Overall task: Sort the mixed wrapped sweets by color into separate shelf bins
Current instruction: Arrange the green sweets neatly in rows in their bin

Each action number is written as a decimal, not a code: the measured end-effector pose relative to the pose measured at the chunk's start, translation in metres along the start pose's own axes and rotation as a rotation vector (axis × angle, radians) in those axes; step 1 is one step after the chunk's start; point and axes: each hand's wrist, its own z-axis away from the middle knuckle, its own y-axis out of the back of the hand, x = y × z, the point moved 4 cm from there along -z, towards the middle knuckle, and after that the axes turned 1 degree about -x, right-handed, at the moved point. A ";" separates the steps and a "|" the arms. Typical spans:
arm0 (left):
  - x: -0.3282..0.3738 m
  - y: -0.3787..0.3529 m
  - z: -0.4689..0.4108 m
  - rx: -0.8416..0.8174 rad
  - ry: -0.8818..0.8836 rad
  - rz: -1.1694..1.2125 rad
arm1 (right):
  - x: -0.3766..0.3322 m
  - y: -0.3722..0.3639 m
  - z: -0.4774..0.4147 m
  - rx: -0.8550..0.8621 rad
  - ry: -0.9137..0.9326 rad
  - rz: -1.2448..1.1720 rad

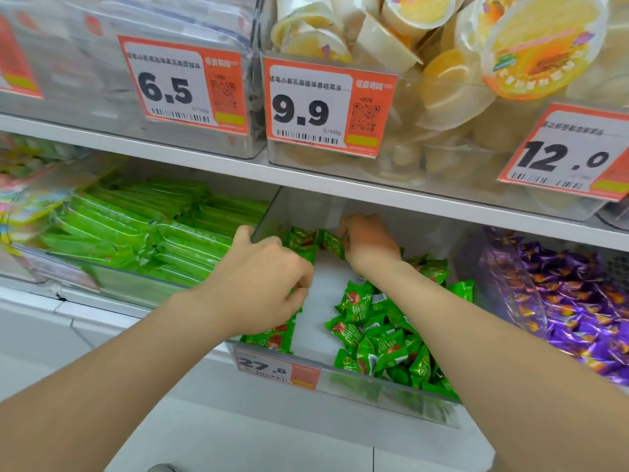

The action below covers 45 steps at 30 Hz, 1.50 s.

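Green wrapped sweets [371, 332], glossy with red motifs, lay heaped in a clear shelf bin [326, 287], left hand [262, 277] curled, pinching several at the left side, right hand [369, 243] pinched one at the rear

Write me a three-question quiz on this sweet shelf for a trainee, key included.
1. True or false: the purple sweets lie to the right of the green sweets.
2. Pick one: the price tag in front of the green sweets reads A) 6.5, B) 9.9, C) 27.8.
3. Fill in: the right hand pinches a single ___ sweet, further back than the left hand.

Key: 1 true; 2 C; 3 green.
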 end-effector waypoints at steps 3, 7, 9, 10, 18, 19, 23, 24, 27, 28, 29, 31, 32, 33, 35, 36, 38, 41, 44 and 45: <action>0.002 0.000 0.000 0.007 0.005 -0.037 | -0.005 0.003 0.003 -0.003 0.046 0.119; 0.007 -0.003 -0.001 0.057 -0.008 -0.129 | -0.009 0.004 0.007 -0.068 0.140 0.276; 0.012 -0.004 -0.002 0.085 -0.021 -0.151 | -0.008 0.008 0.011 -0.074 0.171 0.342; 0.014 -0.006 -0.003 0.087 -0.031 -0.155 | -0.007 0.012 0.013 -0.072 0.177 0.354; 0.032 -0.012 -0.012 -0.054 0.025 0.154 | 0.013 0.036 0.058 -0.360 0.296 -0.038; 0.032 -0.012 -0.013 -0.056 0.050 0.202 | 0.015 0.034 0.067 -0.422 0.313 -0.061; 0.032 -0.015 -0.016 -0.047 0.138 0.354 | 0.019 0.036 0.078 -0.351 0.419 0.014; 0.032 -0.015 -0.017 -0.033 0.157 0.377 | 0.019 0.040 0.078 -0.315 0.409 -0.030; 0.030 -0.012 -0.019 0.065 0.198 0.502 | 0.025 0.052 0.076 -0.246 0.309 -0.298; 0.029 -0.009 -0.019 0.093 0.212 0.601 | 0.026 0.054 0.078 -0.259 0.266 -0.436; 0.029 -0.005 -0.019 0.115 0.220 0.704 | 0.026 0.055 0.081 -0.280 0.234 -0.584; 0.028 0.002 -0.019 0.177 0.232 0.904 | 0.023 0.057 0.088 -0.316 0.199 -0.822; 0.027 0.004 -0.018 0.220 0.247 0.988 | 0.020 0.058 0.092 -0.327 0.189 -0.905; 0.025 0.006 -0.016 0.256 0.269 1.041 | 0.017 0.059 0.096 -0.336 0.188 -0.965; 0.021 0.010 -0.012 0.306 0.295 1.025 | 0.011 0.062 0.101 -0.338 0.250 -0.958; 0.018 0.012 -0.011 0.317 0.286 0.968 | 0.008 0.064 0.103 -0.324 0.303 -0.901; 0.016 0.017 -0.009 0.318 0.244 0.857 | 0.008 0.066 0.102 -0.286 0.343 -0.811; 0.015 0.021 -0.008 0.311 0.172 0.688 | 0.009 0.062 0.095 -0.325 0.296 -0.826; 0.013 0.019 -0.006 0.334 0.154 0.469 | 0.013 0.045 0.081 -0.275 0.198 -0.689; 0.012 0.019 -0.006 0.336 0.149 0.388 | 0.016 0.038 0.073 -0.212 0.160 -0.583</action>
